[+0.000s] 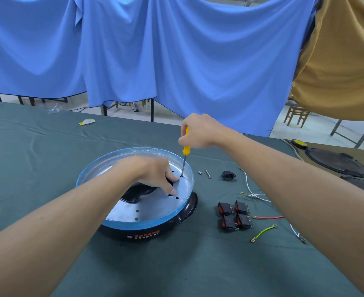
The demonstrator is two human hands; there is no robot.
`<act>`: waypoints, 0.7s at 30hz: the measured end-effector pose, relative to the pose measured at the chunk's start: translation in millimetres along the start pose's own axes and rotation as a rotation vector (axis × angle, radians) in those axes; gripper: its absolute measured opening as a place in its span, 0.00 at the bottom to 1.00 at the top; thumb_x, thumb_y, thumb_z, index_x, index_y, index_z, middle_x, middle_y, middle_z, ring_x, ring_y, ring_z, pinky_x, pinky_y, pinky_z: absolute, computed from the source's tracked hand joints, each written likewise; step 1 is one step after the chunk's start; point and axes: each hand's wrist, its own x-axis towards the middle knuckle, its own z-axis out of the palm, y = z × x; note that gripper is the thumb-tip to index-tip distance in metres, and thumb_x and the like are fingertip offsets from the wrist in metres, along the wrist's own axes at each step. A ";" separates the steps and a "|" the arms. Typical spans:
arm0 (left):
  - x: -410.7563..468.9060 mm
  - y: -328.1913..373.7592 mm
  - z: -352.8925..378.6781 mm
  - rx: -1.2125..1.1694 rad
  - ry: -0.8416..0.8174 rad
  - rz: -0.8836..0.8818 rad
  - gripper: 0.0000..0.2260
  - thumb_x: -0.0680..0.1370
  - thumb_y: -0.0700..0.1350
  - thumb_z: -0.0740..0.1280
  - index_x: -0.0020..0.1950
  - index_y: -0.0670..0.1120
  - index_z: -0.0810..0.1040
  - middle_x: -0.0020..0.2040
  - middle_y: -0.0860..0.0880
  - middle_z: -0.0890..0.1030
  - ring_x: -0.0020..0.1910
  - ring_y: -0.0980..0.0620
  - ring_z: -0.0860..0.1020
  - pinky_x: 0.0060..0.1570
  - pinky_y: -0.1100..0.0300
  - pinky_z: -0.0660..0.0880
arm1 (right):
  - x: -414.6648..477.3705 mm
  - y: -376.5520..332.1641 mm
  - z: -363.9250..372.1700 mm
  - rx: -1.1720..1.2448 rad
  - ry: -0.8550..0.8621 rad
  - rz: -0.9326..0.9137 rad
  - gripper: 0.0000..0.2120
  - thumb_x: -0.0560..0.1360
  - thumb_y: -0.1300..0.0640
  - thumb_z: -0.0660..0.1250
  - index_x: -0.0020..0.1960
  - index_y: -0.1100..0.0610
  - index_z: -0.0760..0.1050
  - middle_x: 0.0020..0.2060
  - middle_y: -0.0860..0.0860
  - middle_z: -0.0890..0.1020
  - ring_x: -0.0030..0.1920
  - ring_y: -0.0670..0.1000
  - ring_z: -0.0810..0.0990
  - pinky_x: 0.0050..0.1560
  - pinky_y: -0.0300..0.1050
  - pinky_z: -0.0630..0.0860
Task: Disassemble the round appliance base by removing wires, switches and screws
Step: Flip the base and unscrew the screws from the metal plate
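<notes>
Round black appliance base (155, 230) was steadied by left hand (153, 174), grip unclear; right hand (200, 131) grip clamped yellow-handled screwdriver (185, 151) on screw (181, 176); tilted tip could slip, stripping head.

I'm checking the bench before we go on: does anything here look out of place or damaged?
Nothing looks damaged or spilled. The four switches lie in a neat block right of the base, with loose wires nearby. The only stray item is a yellow-and-white scrap far back on the cloth, away from the work.
</notes>
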 end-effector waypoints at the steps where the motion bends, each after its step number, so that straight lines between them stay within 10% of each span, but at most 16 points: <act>1: 0.0 -0.2 0.0 -0.001 0.000 0.001 0.21 0.76 0.58 0.69 0.69 0.59 0.76 0.69 0.56 0.75 0.64 0.50 0.74 0.64 0.56 0.67 | -0.6 0.1 -0.6 0.003 -0.011 -0.002 0.16 0.71 0.56 0.65 0.55 0.64 0.77 0.38 0.53 0.74 0.39 0.54 0.70 0.38 0.45 0.68; 6: 0.0 0.4 -0.5 0.006 -0.005 0.003 0.21 0.76 0.59 0.69 0.69 0.59 0.76 0.69 0.55 0.75 0.64 0.50 0.73 0.62 0.57 0.67 | -2.3 0.4 1.4 -0.226 0.091 -0.033 0.18 0.77 0.42 0.60 0.43 0.57 0.73 0.36 0.51 0.73 0.38 0.54 0.72 0.33 0.44 0.62; 11: 1.1 0.5 0.1 0.010 -0.006 0.000 0.21 0.76 0.59 0.69 0.69 0.59 0.76 0.66 0.54 0.76 0.63 0.49 0.74 0.63 0.57 0.68 | -3.4 -2.8 1.4 -0.036 -0.011 -0.182 0.06 0.78 0.54 0.61 0.46 0.55 0.75 0.35 0.45 0.72 0.44 0.52 0.68 0.33 0.42 0.64; 17: 1.6 -0.3 0.2 0.014 -0.004 -0.003 0.21 0.76 0.59 0.69 0.69 0.59 0.76 0.69 0.54 0.75 0.65 0.49 0.73 0.65 0.56 0.67 | -4.0 -3.0 0.6 -0.099 0.045 -0.090 0.23 0.80 0.42 0.57 0.33 0.57 0.64 0.28 0.51 0.67 0.33 0.52 0.66 0.31 0.45 0.59; 21: 1.8 -0.4 0.5 0.006 -0.003 -0.001 0.21 0.76 0.59 0.69 0.69 0.58 0.76 0.69 0.53 0.75 0.64 0.49 0.74 0.66 0.55 0.68 | -8.0 -6.2 -0.7 -0.008 -0.013 -0.109 0.14 0.76 0.56 0.60 0.49 0.67 0.77 0.34 0.56 0.75 0.35 0.51 0.67 0.32 0.45 0.64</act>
